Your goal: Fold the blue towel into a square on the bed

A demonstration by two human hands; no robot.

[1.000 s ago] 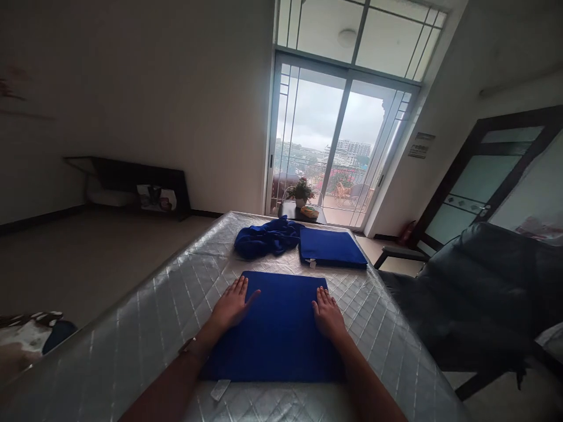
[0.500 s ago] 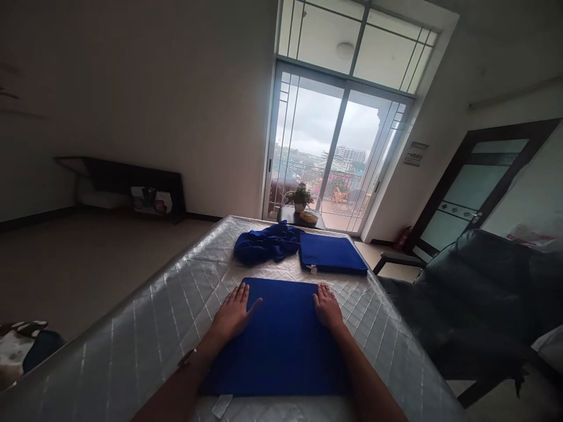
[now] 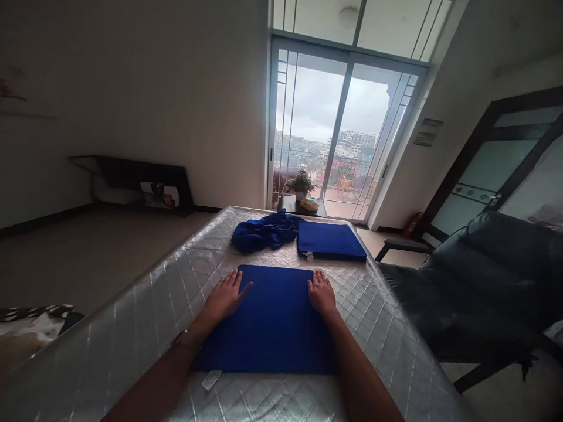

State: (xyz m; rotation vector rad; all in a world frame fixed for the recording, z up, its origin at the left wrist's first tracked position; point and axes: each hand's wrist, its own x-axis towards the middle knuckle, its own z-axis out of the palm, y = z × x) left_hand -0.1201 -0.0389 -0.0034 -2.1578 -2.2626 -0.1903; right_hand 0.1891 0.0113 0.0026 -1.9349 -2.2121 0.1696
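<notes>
Wall [image 3: 176,88], pale and dimly lit, across the upper left of the frame. Next in size, a silver quilted surface [image 3: 145,328], running from the bottom edge up to mid-frame and narrowing towards the far end. At upper middle, a sliding glass door [image 3: 334,129], bright with cloudy sky and distant buildings. At lower right, a black padded seat [image 3: 479,293]; above it, along the right edge, a dark-framed door [image 3: 484,176] with frosted panes.

At lower middle, flat on the silver quilting, a smooth blue fabric piece [image 3: 272,322] — roughly rectangular, squarely laid out. Farther up, right of centre, a second blue piece [image 3: 332,239], neatly flat and visibly thick at the near edge. Just beside it, to the left, a crumpled blue cloth [image 3: 266,231], heaped and loose.

Left hand [image 3: 222,296] and right hand [image 3: 322,293] well apart, each laid palm-down at a side edge of the nearest blue piece, near its far corners — fingers straight, thumbs turned inward over the fabric, clamped on nothing.

Smallest, a dark band [image 3: 180,338] around the left wrist and a white tag [image 3: 212,380] poking out below the near edge of the fabric.
</notes>
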